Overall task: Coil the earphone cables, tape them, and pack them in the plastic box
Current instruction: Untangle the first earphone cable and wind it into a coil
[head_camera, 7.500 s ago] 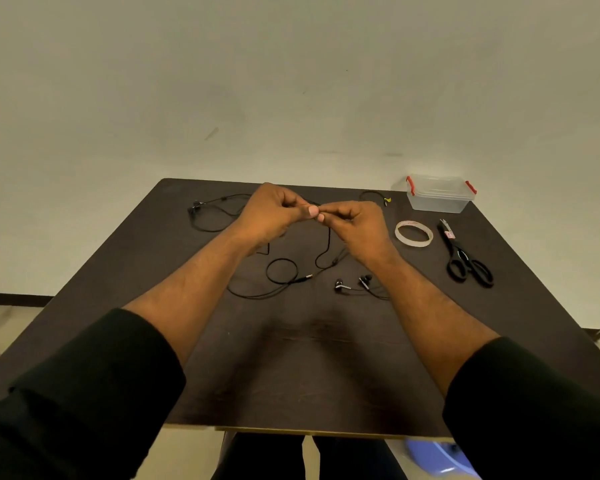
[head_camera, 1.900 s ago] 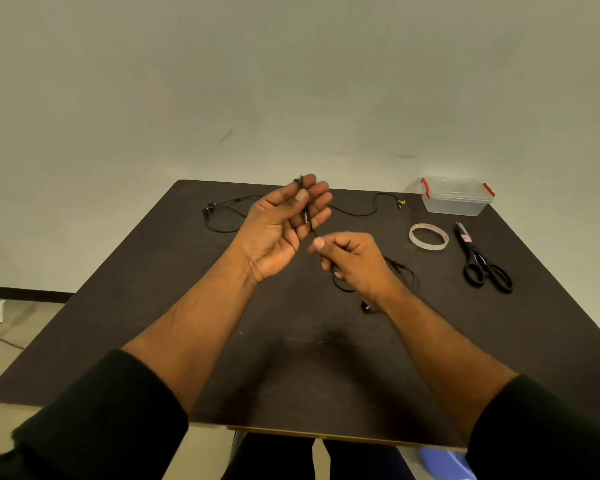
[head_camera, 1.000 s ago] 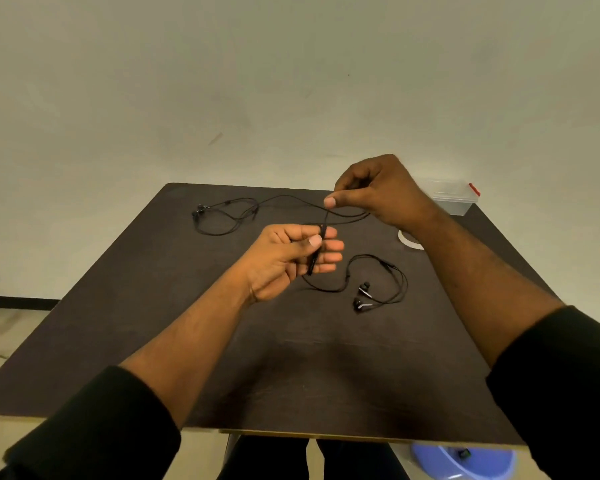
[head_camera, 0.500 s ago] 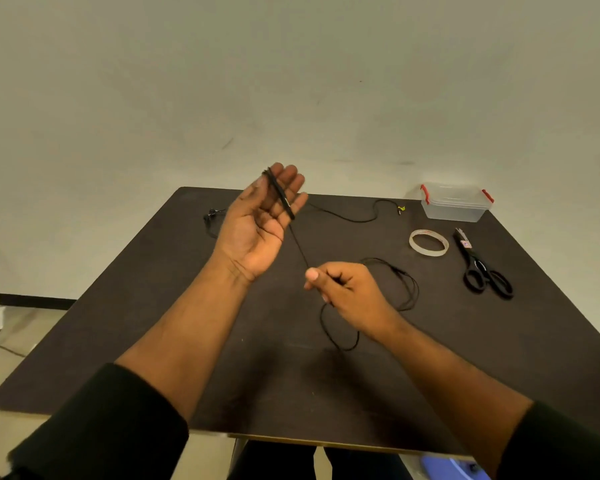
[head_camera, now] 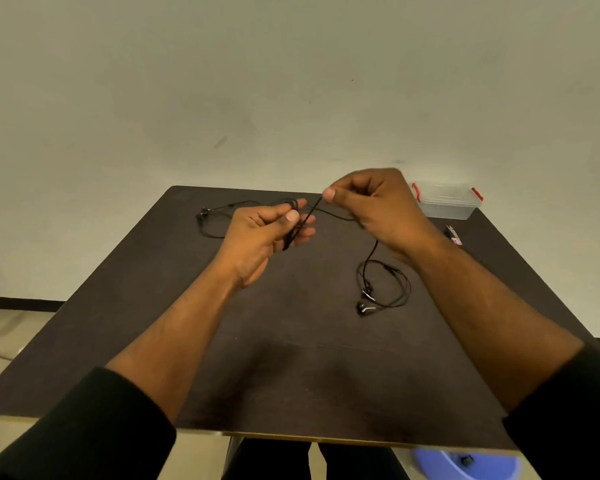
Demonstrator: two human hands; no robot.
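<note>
Above the dark table (head_camera: 153,323), left hand (head_camera: 260,233) curled round black earphone cable (head_camera: 303,220) loops; right hand (head_camera: 378,206) pinching the strand taut. Earbuds (head_camera: 366,301) lying mid-table toward the right edge. Lidded plastic box (head_camera: 445,202) at far right corner.

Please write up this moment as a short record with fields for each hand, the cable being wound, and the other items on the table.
left hand: holds a few loops of black earphone cable wound on its fingers
right hand: pinches the same cable, raised beside the left hand
cable tail: hangs from the right hand to the table, earbuds lying there
second earphone: uncoiled, far left of table
plastic box: far right corner, lid on, red clips
scissors: mostly hidden behind right forearm
tape: not visible
</note>
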